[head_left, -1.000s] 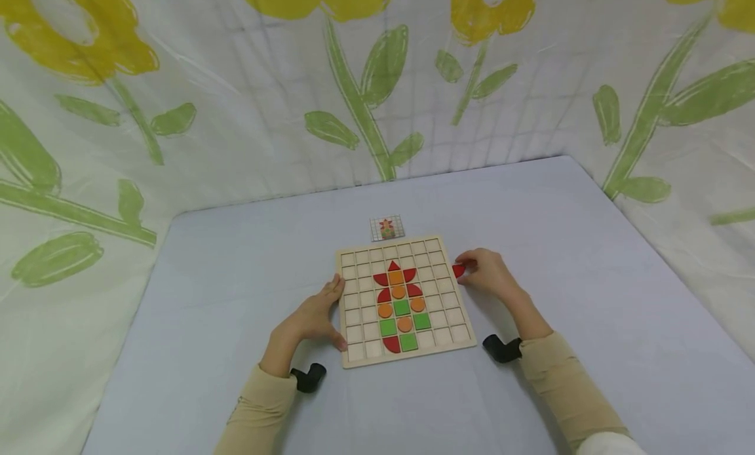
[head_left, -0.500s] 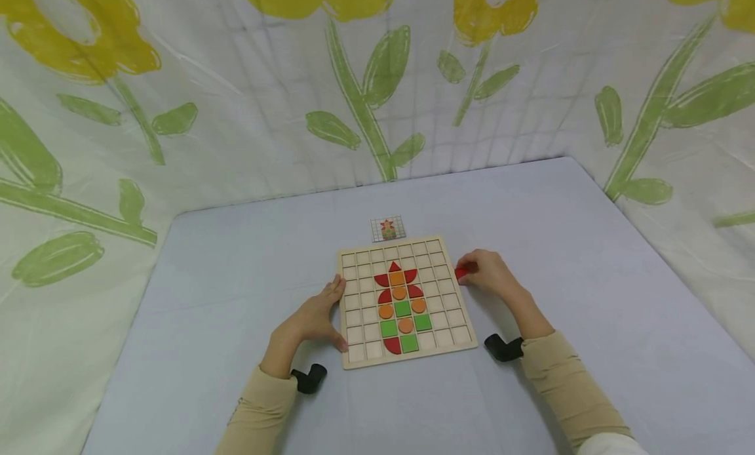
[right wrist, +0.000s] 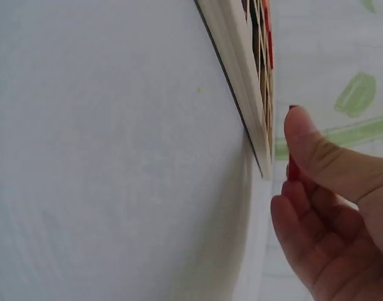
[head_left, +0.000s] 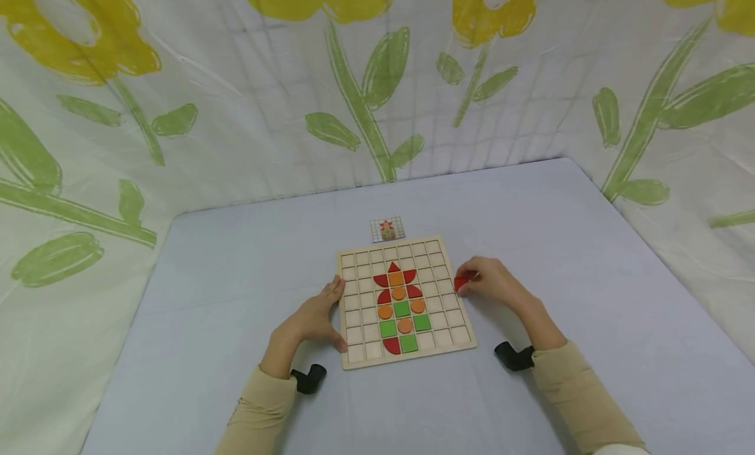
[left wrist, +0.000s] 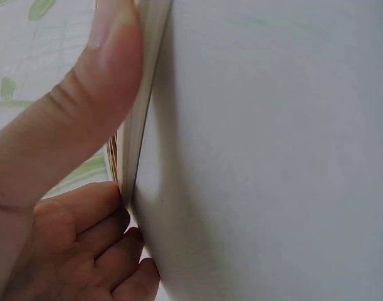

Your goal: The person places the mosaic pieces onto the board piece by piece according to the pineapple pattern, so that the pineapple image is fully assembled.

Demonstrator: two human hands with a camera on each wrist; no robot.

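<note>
A wooden grid board (head_left: 444, 286) lies flat on the table, bearing a figure of red, orange and green tiles in its middle. My left hand (head_left: 309, 316) rests against the board's left edge, thumb and fingers spread apart along it. In the left wrist view the thumb (left wrist: 110, 69) touches the rim. My right hand (head_left: 489, 278) pinches a red tile (head_left: 459, 283) beside the right edge. The right wrist view shows that tile edge-on between thumb (right wrist: 310, 141) and fingers, apart from the board; its outline is partly hidden by the fingers.
Behind the board lies a small pattern card (head_left: 387, 229) with a similar coloured figure. A pale cloth covers the table (head_left: 248, 245). A curtain (head_left: 236, 114) printed with yellow flowers hangs at the back. Each wrist carries a black device (head_left: 514, 356).
My right hand has moved slightly toward me along the board's right edge, and the red tile has turned in its fingers. The left hand and the board stay put.
</note>
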